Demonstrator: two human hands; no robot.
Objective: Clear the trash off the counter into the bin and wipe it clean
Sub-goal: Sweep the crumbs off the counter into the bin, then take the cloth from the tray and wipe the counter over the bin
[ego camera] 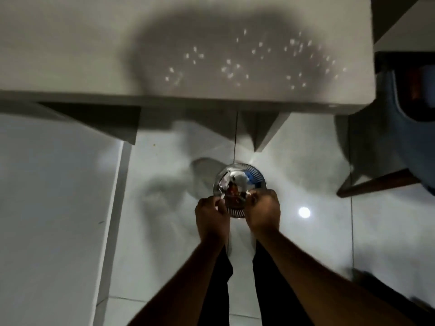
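One small round metal bin (240,184) with a slotted, shiny wall stands on the pale glossy tiled floor (306,231) straight below me, and it already holds a jumble of trash (237,183): I can make out white crumpled paper, a blue piece and a reddish-brown wrapper, though the blur keeps me from counting the pieces properly. My two hands are at its near rim. My left hand (210,214) is curled with the fingers pinched together on something small and pale at the rim's left side (what it is, I cannot tell). My right hand (264,211) is closed into a loose fist at the rim's right side, and whether it grips anything is hidden by its own back. Both bare forearms reach down from the bottom of the view, with my two dark trouser legs (216,290) between them.

Beyond the bin, the one white counter (70,55) fills the top of the view, its front edge overhanging the floor. On it, inside a large rounded shadow, lie many small white scraps (229,67), far too many and too smeared to count, scattered in about three loose clusters. To the right of the counter stands one blue chair (409,137) with a dark wooden leg. One bright round light reflection (304,212) shows on the floor just right of my right hand.
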